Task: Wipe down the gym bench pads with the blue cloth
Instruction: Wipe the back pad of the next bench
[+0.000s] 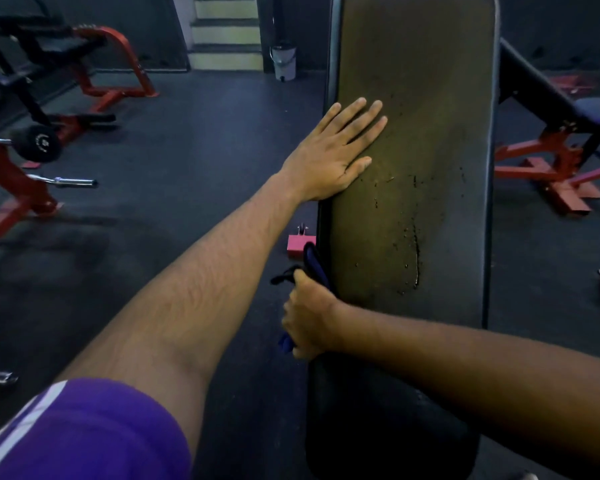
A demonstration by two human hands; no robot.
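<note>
A long dark bench back pad [426,109] runs away from me, worn and cracked along its middle. A second, darker seat pad [378,427] lies nearest me below it. My left hand [336,154] rests flat on the back pad's left side, fingers spread and holding nothing. My right hand [309,323] is closed around the blue cloth [312,263] and presses it against the pad's left edge. A bit of the cloth also shows below my fist.
Red-framed gym machines stand at the left [115,74] and at the right [548,168]. A barbell end [66,181] lies on the dark rubber floor at left. A small bin [284,62] stands by the steps [226,32] at the back.
</note>
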